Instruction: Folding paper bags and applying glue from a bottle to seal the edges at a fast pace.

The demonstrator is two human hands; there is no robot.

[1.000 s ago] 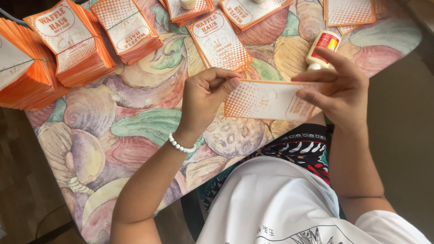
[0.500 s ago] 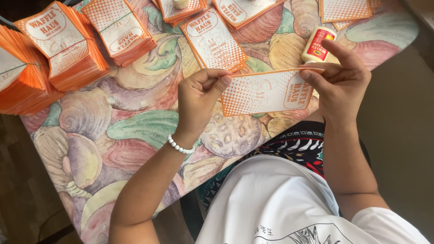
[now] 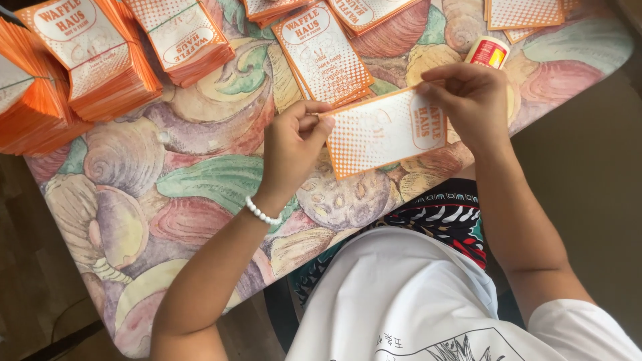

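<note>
we've got the orange-and-white paper sleeve pinched at both ends just above the tabletop, left hand and right hand fingers closed on it, so uneven pull could crease or tear it, or knock the glue stick.

Paper sleeve being held above the table edge

The sleeve is being gripped between the left hand and right hand; stacks are lying behind on the table.

A home: shell-print tablecloth stacked with orange paper bags.
</note>
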